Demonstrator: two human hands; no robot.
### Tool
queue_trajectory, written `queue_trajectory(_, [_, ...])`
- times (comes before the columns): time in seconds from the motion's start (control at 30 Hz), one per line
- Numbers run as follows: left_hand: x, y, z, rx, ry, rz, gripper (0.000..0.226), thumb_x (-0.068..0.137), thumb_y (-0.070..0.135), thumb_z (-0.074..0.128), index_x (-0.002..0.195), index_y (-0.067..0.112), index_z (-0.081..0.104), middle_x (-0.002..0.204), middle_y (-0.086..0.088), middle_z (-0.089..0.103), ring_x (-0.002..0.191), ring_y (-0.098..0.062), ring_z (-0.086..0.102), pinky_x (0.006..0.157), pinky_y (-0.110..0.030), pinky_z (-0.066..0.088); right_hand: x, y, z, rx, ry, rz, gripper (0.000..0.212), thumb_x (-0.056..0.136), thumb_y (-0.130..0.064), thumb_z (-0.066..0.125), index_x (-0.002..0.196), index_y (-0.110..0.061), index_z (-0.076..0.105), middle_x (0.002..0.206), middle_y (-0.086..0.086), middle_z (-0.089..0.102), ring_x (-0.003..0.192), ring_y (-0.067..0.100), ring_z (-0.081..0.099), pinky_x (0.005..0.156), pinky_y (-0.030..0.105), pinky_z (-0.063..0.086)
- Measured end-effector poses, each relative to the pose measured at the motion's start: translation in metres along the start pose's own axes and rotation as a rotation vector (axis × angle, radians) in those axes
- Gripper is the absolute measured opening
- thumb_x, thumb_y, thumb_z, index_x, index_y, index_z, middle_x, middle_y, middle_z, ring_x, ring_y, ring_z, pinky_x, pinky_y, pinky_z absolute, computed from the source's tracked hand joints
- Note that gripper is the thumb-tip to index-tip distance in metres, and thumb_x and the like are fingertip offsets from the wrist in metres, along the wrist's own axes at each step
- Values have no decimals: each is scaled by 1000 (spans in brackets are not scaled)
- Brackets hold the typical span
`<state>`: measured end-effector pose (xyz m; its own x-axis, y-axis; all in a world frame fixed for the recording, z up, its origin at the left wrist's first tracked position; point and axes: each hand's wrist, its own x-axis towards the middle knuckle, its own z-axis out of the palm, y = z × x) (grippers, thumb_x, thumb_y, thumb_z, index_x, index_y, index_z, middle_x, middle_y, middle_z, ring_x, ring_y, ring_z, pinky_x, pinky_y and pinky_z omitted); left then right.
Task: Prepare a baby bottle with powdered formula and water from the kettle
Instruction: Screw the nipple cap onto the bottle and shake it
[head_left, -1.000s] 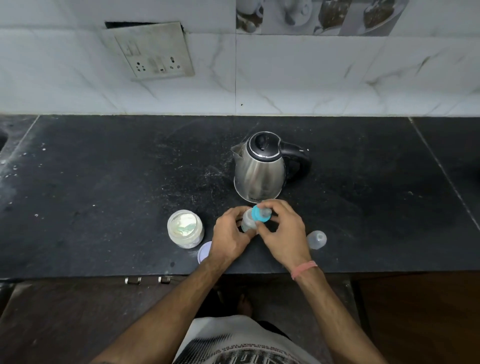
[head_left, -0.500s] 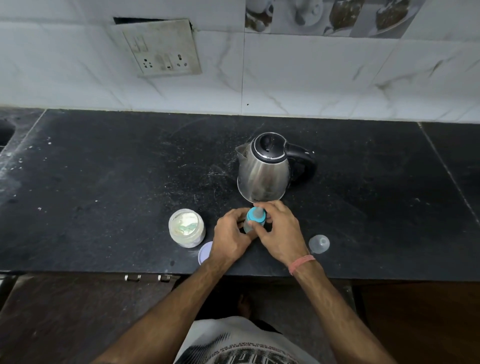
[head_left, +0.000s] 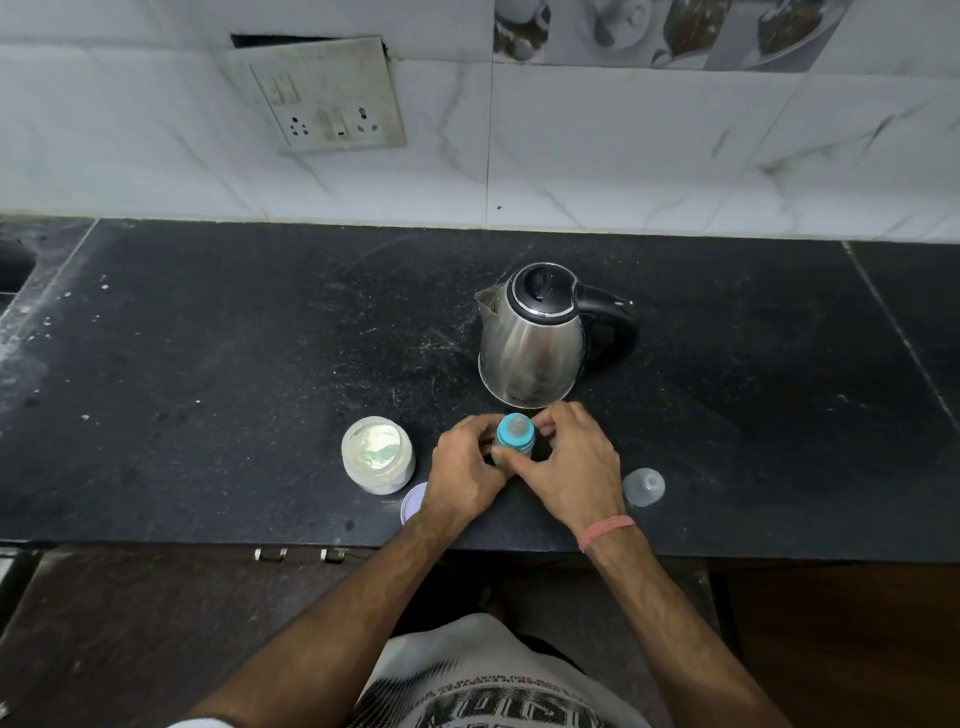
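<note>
A small baby bottle (head_left: 515, 435) with a blue collar and clear teat stands upright on the black counter, just in front of the steel kettle (head_left: 535, 338). My left hand (head_left: 465, 470) grips the bottle's body from the left. My right hand (head_left: 574, 462) curls round it from the right, fingers up by the blue collar. The bottle's lower part is hidden between my hands. An open jar of pale formula powder (head_left: 377, 460) stands to the left of my left hand.
The jar's pale lid (head_left: 413, 503) lies near the counter's front edge, partly under my left wrist. A clear bottle cap (head_left: 644, 486) lies right of my right hand. A switch plate (head_left: 324, 93) hangs on the tiled wall. A sink edge (head_left: 13, 270) shows far left.
The bottle went from tilted in my hands to standing upright on the counter. Both hands stayed wrapped round it.
</note>
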<state>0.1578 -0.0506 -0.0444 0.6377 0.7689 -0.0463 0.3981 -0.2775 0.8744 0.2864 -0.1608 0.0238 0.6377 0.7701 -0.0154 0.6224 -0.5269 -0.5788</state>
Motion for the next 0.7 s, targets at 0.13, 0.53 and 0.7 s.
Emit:
queue_trajectory(0.13, [1,-2,-1,2,-7,-1,50,84,32,91,133,30,80,122,15,80,111,-1,78,97,-37,68,7,5,-8,210,-221,-133,80,89,-24,90,157,-43,53,150,-26,55,132,0,55,112,38,55])
queue_trajectory(0.53, [2,-7,3,29,-1,26,54,84,29,94,135,34,79,125,16,78,114,-2,77,100,-36,68,-33,3,23,431,134,22,60,79,-24,98,131,-37,71,122,-26,63,112,2,66,91,24,60])
queue_trajectory(0.7, [3,-7,2,16,-4,16,53,84,38,92,135,35,78,125,17,77,114,-1,77,99,-37,67,-26,10,19,503,99,-8,68,85,-5,91,142,-35,68,130,-23,62,102,10,71,81,30,65])
